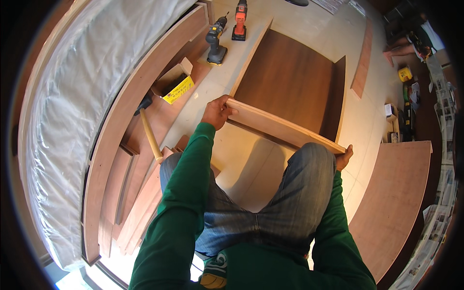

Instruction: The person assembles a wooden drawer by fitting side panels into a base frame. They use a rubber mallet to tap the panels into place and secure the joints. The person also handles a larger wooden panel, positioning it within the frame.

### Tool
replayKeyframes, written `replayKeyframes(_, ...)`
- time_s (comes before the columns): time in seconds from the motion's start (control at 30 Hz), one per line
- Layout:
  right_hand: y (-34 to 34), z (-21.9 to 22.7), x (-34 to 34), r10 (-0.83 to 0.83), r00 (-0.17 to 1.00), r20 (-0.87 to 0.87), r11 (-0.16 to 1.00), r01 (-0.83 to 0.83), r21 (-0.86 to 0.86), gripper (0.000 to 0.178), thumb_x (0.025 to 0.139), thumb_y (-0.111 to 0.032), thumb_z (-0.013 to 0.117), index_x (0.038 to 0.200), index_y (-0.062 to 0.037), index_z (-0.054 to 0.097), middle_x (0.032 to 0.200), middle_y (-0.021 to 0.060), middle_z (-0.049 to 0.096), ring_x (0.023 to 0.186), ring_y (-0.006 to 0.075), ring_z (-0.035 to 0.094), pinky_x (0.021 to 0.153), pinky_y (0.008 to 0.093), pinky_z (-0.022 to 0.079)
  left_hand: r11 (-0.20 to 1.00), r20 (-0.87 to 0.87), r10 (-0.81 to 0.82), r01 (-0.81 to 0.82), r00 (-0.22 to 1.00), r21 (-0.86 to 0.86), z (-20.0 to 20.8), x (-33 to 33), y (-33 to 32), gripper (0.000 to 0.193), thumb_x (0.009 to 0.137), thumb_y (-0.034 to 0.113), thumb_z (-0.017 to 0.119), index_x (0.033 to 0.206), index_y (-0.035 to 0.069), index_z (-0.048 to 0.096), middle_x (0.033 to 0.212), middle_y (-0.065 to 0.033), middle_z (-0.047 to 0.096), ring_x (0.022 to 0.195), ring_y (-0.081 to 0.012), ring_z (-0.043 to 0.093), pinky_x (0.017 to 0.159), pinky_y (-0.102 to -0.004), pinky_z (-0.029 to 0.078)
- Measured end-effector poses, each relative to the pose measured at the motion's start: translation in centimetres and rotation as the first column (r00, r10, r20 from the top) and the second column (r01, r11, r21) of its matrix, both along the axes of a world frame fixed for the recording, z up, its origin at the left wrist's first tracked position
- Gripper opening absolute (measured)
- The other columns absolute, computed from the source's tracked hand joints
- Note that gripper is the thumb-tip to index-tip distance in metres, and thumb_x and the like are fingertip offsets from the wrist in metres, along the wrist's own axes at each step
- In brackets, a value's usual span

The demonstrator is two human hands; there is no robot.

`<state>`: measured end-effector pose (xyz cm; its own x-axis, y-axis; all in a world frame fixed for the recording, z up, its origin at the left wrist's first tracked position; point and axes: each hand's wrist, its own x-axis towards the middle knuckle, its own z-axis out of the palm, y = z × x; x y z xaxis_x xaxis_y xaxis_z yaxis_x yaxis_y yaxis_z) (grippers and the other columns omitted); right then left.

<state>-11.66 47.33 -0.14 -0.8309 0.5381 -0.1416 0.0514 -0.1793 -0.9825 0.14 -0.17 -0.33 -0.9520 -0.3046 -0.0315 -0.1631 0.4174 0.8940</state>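
Mid-frame, my left hand (217,112) pinches board (280,127) end; right hand (344,158), centre-right, can't tell. Likely stiff, heavyish; grip both ends.

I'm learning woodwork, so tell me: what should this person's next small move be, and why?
Probably nudge the long brown wooden board square against the shallow brown wooden frame. The left hand and right hand hold its opposite ends, well placed to adjust it, while the black-and-yellow cordless drill stands unheld. Whether the corners sit flush is unclear.
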Motion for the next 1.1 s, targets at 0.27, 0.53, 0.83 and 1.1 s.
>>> replayKeyframes(0.27, 4.7, -4.3, -0.9, 0.026, 0.999, -0.023, 0.965, -0.019, 0.262, 0.056, 0.102, -0.051, 0.048, 0.091, 0.0012, 0.063, 0.085, 0.0094, 0.062, 0.081, 0.0208, 0.059, 0.078, 0.0321, 0.049, 0.997, -0.114, -0.003, 0.011, 0.994, 0.072, -0.8, -0.1, 0.2, 0.032, 0.082, 0.009, 0.080, 0.111, 0.004, 0.067, 0.082, -0.0089, 0.068, 0.075, -0.0173, 0.062, 0.072, -0.0344, 0.053)
replayKeyframes(0.53, 2.1, -2.0, 0.3, 0.023, 0.999, 0.046, 0.941, -0.037, 0.335, 0.063, 0.103, -0.053, 0.042, 0.085, 0.0036, 0.063, 0.077, 0.0147, 0.065, 0.072, 0.0248, 0.062, 0.070, 0.0358, 0.050, 0.997, -0.115, -0.020, 0.028, 0.993, 0.075, 0.3, 0.1, -0.2, 0.032, 0.083, 0.008, 0.079, 0.111, 0.002, 0.067, 0.082, -0.0089, 0.068, 0.077, -0.0179, 0.063, 0.071, -0.0340, 0.055)
replayKeyframes(0.83, -0.5, -0.7, 0.4, 0.095, 0.994, -0.058, 0.763, -0.035, 0.645, 0.043, 0.105, -0.029, 0.044, 0.089, 0.0040, 0.066, 0.086, 0.0241, 0.068, 0.082, 0.0395, 0.063, 0.078, 0.0467, 0.047, 0.999, -0.048, -0.027, 0.028, 0.999, 0.027, 0.8, 0.3, -0.9, 0.036, 0.084, 0.002, 0.073, 0.118, 0.001, 0.063, 0.091, -0.0082, 0.069, 0.078, -0.0138, 0.064, 0.068, -0.0284, 0.055)
replayKeyframes(1.1, 2.5, 2.1, 0.2, 0.346, 0.928, 0.137, 0.895, -0.370, 0.249, 0.056, 0.103, -0.048, 0.047, 0.098, 0.0042, 0.067, 0.092, 0.0149, 0.069, 0.089, 0.0257, 0.059, 0.086, 0.0379, 0.045, 0.992, -0.009, -0.084, 0.085, 0.996, 0.091, 1.8, -0.6, 0.6, 0.030, 0.088, 0.010, 0.074, 0.115, 0.005, 0.063, 0.094, -0.0029, 0.065, 0.075, -0.0116, 0.061, 0.061, -0.0237, 0.052)
